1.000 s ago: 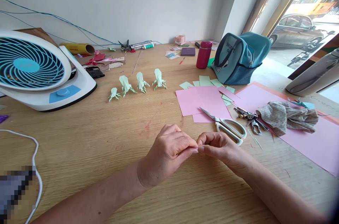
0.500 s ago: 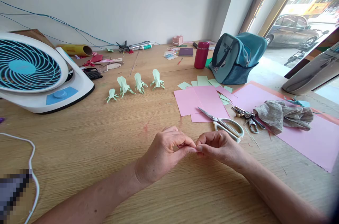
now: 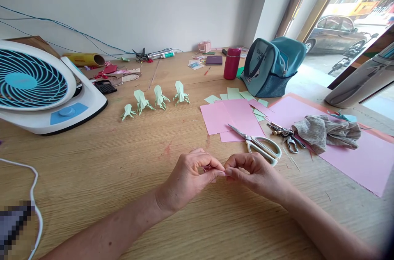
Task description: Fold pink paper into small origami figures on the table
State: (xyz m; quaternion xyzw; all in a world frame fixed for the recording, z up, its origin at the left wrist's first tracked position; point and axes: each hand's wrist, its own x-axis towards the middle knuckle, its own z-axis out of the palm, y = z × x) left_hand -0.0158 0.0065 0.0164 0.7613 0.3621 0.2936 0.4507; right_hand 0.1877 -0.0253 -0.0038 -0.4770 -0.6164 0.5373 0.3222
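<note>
A small folded piece of pink paper is pinched between my two hands above the table, mostly hidden by the fingers. My left hand grips it with thumb and forefinger. My right hand pinches its right end, the fingertips of both hands nearly touching. Just beyond my right hand lie white-handled scissors, their blades over sheets of pink paper. Pale green folded paper figures stand in a row farther back, among them a tall one and a smaller one.
A white and blue fan stands at left. Behind the pink sheets are green paper pieces, a red flask and a blue bag. Keys and a grey cloth lie at right. A white cable runs along the left.
The view has shifted slightly, so the scene sits a little more to the left. Both hands keep their pinch on the pink paper, with a bit more of it showing beside the left fingers.
</note>
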